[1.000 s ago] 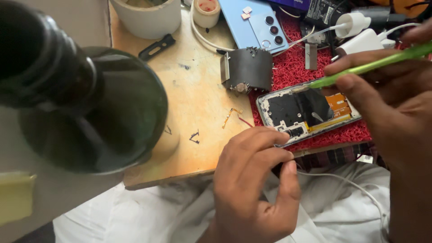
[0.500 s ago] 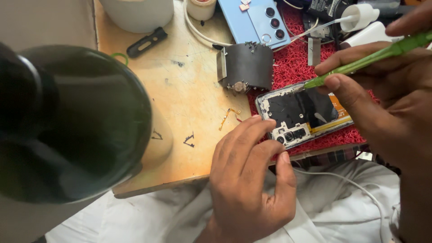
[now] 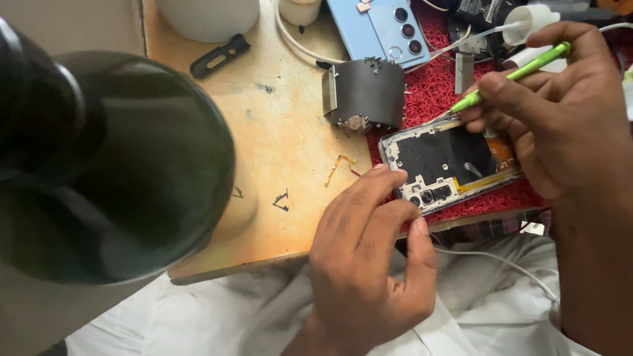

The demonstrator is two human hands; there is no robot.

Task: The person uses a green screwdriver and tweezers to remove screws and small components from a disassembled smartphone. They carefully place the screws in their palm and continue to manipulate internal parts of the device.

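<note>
The opened phone [image 3: 448, 165] lies on the red mat [image 3: 432, 89], pinned by the left hand's fingertips [image 3: 389, 181], while the right hand [image 3: 560, 125] pinches a green tool [image 3: 511, 74] at its upper edge; a slip may scratch the board.

blurred dark lamp [image 3: 112, 165], tool tip hidden
</note>
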